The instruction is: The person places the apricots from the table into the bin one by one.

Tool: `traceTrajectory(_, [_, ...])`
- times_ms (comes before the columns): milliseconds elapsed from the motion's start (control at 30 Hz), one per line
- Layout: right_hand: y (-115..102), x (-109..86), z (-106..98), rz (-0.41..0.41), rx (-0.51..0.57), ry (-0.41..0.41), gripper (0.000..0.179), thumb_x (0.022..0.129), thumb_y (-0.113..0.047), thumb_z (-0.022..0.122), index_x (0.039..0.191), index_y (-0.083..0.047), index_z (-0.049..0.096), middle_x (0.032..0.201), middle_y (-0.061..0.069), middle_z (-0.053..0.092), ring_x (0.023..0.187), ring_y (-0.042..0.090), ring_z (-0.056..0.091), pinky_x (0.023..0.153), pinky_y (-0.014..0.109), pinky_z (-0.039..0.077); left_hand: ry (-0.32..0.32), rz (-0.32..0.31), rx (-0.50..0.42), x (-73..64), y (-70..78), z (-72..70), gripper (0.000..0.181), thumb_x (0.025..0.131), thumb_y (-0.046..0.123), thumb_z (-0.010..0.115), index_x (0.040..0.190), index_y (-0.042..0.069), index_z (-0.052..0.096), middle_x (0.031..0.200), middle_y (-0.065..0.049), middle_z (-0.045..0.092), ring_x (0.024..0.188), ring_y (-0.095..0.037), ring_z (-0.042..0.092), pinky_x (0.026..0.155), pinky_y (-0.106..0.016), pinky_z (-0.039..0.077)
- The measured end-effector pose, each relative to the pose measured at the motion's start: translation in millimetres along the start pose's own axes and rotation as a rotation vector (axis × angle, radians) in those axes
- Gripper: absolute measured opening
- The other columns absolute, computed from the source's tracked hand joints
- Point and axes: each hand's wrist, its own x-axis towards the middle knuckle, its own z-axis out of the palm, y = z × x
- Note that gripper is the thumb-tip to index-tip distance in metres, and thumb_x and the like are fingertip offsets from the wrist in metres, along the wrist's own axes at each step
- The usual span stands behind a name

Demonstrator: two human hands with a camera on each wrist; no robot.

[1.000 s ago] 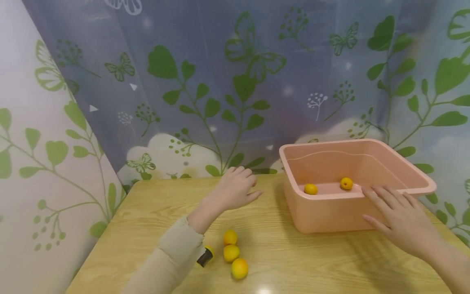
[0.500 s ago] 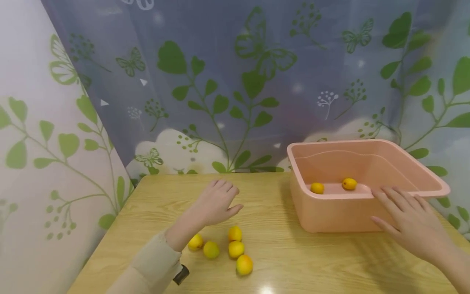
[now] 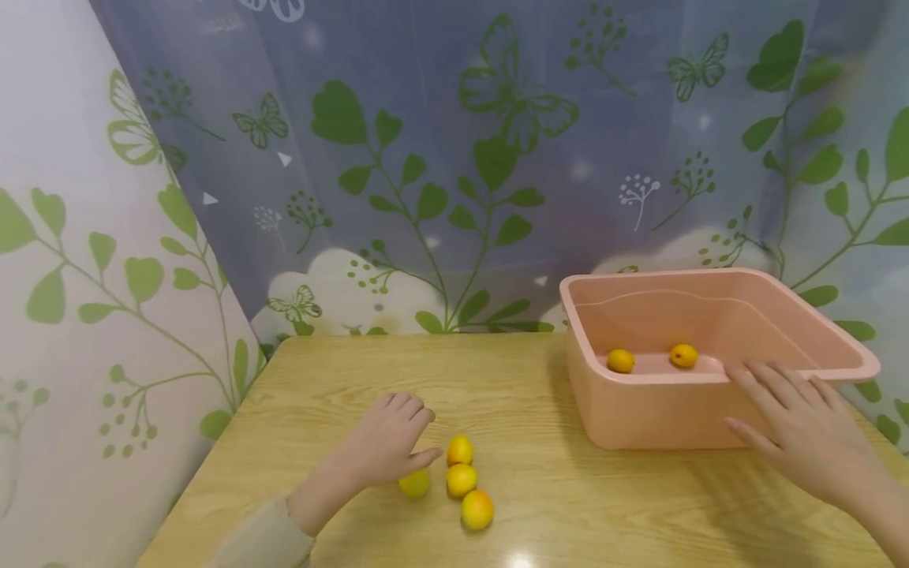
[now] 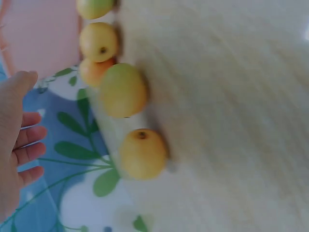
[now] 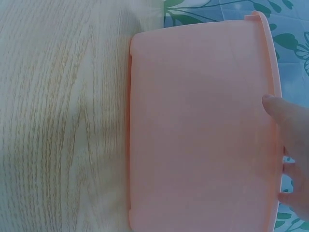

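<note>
My left hand (image 3: pixel 390 442) is over the table beside several small yellow-orange fruits, its fingers loosely bent with nothing in them. A greenish-yellow fruit (image 3: pixel 415 483) is partly hidden beneath it. Just right of that hand lie three more in a row: an upper fruit (image 3: pixel 460 450), a middle fruit (image 3: pixel 461 480) and a lower fruit (image 3: pixel 477 510). The left wrist view shows another fruit (image 4: pixel 143 153), concealed in the head view. My right hand (image 3: pixel 802 434) is at the near rim of a pink plastic tub (image 3: pixel 660 414), fingers extended over the edge, thumb spread along the outer wall (image 5: pixel 207 125).
Inside the tub are two fruits, a left fruit (image 3: pixel 621 361) and a right fruit (image 3: pixel 684 356). The tub stands on the right of a wooden table (image 3: pixel 341 371). Behind the table hangs a leaf-and-butterfly patterned curtain (image 3: pixel 426 158).
My left hand has come down and leftward, from the table's far side to above the fruits. The right hand stays at the tub's rim. The head view has shifted slightly.
</note>
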Motion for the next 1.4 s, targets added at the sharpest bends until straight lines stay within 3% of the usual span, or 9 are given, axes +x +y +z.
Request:
traceTrajectory(467, [4, -0.2, 0, -0.009, 0.009, 0.019, 0.074, 0.091, -0.039, 0.056, 0.148, -0.011, 0.019, 0.133, 0.027, 0.039, 0.132, 0.043, 0.020, 0.107, 0.055, 0.000, -0.193, -0.066, -0.046, -28.0, 4.5, 21.5, 0.056, 0.080, 0.056, 0.060, 0.107, 0.007, 0.059, 0.099, -0.002, 0.052, 0.095, -0.019, 0.048, 0.088, -0.038, 0.041])
traceTrajectory(800, [2, -1.7, 1, -0.008, 0.010, 0.019, 0.074, 0.092, -0.041, 0.054, 0.149, -0.012, 0.017, 0.135, 0.027, 0.038, 0.133, 0.042, 0.019, 0.107, 0.053, -0.003, -0.118, -0.030, -0.053, -42.4, 6.4, 37.3, 0.048, 0.075, 0.055, 0.065, 0.096, 0.012, 0.059, 0.089, 0.002, 0.046, 0.085, -0.016, 0.044, 0.081, -0.037, 0.041])
traceTrajectory(1167, [1, -2.4, 3, -0.004, 0.009, 0.013, 0.074, 0.092, -0.039, 0.054, 0.149, -0.012, 0.016, 0.136, 0.027, 0.037, 0.132, 0.043, 0.020, 0.107, 0.052, -0.004, -0.236, -0.074, -0.056, -45.6, 8.0, 40.3, 0.044, 0.077, 0.052, 0.064, 0.097, 0.013, 0.058, 0.091, 0.001, 0.046, 0.087, -0.017, 0.044, 0.085, -0.038, 0.040])
traceTrajectory(1400, [2, -1.7, 3, -0.003, 0.002, 0.011, 0.074, 0.092, -0.038, 0.055, 0.149, -0.012, 0.017, 0.135, 0.027, 0.038, 0.130, 0.044, 0.024, 0.107, 0.052, -0.004, -0.215, -0.065, -0.069, -43.1, 8.6, 41.6, 0.043, 0.076, 0.052, 0.066, 0.095, 0.015, 0.058, 0.090, 0.002, 0.046, 0.086, -0.016, 0.044, 0.084, -0.037, 0.041])
